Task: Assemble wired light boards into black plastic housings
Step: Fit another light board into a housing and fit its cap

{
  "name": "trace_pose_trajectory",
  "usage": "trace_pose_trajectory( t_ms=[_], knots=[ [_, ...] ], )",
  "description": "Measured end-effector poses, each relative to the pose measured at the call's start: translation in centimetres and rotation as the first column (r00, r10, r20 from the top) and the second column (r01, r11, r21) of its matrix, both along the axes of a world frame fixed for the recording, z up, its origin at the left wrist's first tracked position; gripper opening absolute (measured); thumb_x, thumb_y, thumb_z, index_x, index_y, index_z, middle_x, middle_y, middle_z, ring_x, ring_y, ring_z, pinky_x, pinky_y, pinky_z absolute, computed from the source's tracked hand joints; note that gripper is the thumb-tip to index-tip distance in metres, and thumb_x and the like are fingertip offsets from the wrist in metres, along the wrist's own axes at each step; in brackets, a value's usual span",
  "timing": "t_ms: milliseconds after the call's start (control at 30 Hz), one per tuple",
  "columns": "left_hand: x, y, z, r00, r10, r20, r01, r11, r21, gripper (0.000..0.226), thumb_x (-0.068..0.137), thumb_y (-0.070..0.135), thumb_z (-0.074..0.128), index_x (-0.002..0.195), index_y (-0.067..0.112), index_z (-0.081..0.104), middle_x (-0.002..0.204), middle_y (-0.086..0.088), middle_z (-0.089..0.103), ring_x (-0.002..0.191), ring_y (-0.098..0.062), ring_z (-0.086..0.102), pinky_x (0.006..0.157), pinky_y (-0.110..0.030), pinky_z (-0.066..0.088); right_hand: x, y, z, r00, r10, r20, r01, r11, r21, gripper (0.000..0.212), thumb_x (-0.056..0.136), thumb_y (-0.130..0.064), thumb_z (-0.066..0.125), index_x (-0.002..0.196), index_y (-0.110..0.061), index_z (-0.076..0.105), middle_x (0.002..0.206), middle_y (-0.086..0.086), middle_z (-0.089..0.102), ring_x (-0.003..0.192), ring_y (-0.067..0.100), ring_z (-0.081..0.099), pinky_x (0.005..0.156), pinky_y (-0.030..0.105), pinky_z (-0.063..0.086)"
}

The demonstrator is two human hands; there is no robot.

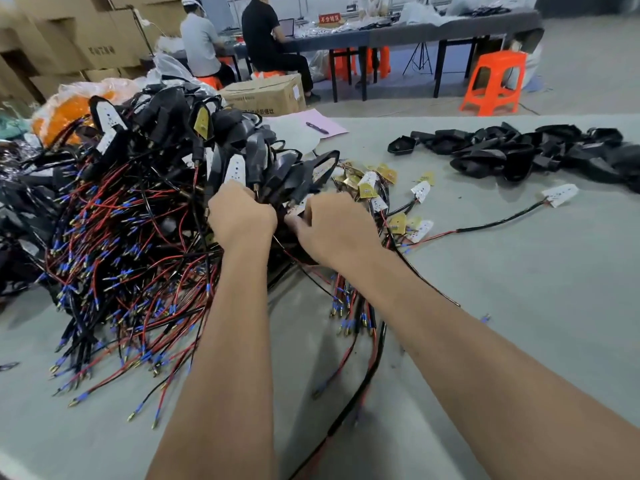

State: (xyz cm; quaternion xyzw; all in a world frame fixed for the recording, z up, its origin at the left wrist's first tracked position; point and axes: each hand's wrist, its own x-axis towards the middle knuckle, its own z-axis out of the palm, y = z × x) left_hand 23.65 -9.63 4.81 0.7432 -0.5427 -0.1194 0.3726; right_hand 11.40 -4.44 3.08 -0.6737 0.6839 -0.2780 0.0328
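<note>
A big heap of black housings with light boards and red, black and blue-tipped wires (138, 209) covers the table's left half. My left hand (240, 216) grips a black housing at the heap's right edge, fingers curled round it. My right hand (332, 226) is beside it and pinches a white light board (297, 208) at that housing's opening. Loose white and gold light boards (377, 188) with wires lie just right of my hands. One wired board (559, 195) lies apart further right. A pile of empty black housings (540, 152) sits at the far right.
A pink sheet with a pen (317, 127) lies at the table's far edge. Behind stand a cardboard box (266, 93), an orange stool (493, 83), stacked cartons (69, 36) and a long bench with two seated people (228, 43).
</note>
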Motion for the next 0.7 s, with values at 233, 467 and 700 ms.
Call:
trace_pose_trajectory(
  t_ms=[233, 467, 700],
  knots=[
    [0.1, -1.3, 1.2, 0.989, -0.044, 0.14, 0.063, 0.988, -0.138, 0.031, 0.079, -0.003, 0.061, 0.094, 0.022, 0.073, 0.107, -0.006, 0.071, 0.106, -0.031, 0.065, 0.077, -0.031, 0.044, 2.4, 1.8, 1.1, 0.925, 0.279, 0.256, -0.347, 0.897, 0.274, 0.019, 0.085, -0.017, 0.077, 0.099, -0.003, 0.074, 0.096, 0.017, 0.074, 0.092, 0.032, 0.07, 0.085, 0.044, 0.06],
    [2.2, -1.8, 0.8, 0.964, -0.124, 0.235, 0.155, 0.981, -0.118, 0.036, 0.081, -0.001, 0.064, 0.102, 0.023, 0.081, 0.11, -0.009, 0.076, 0.111, -0.034, 0.064, 0.097, -0.036, 0.049, 2.2, 3.5, -1.2, 0.579, 0.228, 0.783, -0.507, 0.852, 0.127, 0.024, 0.097, 0.008, 0.057, 0.116, 0.004, 0.07, 0.103, 0.021, 0.075, 0.086, 0.033, 0.072, 0.08, 0.053, 0.062],
    [-5.2, 2.2, -0.4, 0.969, -0.205, 0.14, 0.244, 0.889, -0.387, 0.021, 0.089, 0.01, 0.059, 0.106, 0.012, 0.071, 0.105, -0.009, 0.067, 0.102, -0.027, 0.062, 0.088, -0.028, 0.046, -6.3, 3.1, -3.1, 0.93, -0.159, 0.332, 0.165, 0.986, 0.012, 0.015, 0.098, -0.018, 0.062, 0.094, -0.008, 0.072, 0.09, 0.01, 0.073, 0.088, 0.028, 0.067, 0.079, 0.037, 0.054]
  ],
)
